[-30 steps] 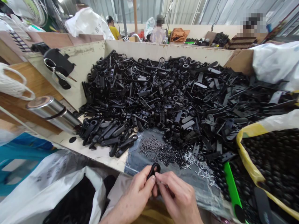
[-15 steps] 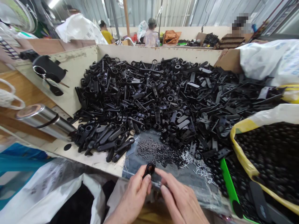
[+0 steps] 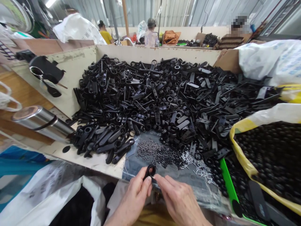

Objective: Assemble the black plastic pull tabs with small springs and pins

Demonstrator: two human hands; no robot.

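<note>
A black plastic part with a ring-shaped end is held between the thumb and fingers of my left hand, its ring facing up. My right hand is closed, with its fingertips against the ring's lower right side. A small bright glint shows at those fingertips, too small to name. Just beyond my hands, small dark pieces are heaped on a grey-blue mat. Thin silver pins lie to their right. A large pile of black ring-ended parts rises behind.
Ring-ended levers lie in a group at left, beside a steel flask. At right, a green strip edges a bag of round black pieces. An open white sack is at lower left. Other people sit beyond the wooden partition.
My right fingertips have closed together and come in against the ring's lower right side. My left hand keeps the same hold. The whole view has shifted slightly.
</note>
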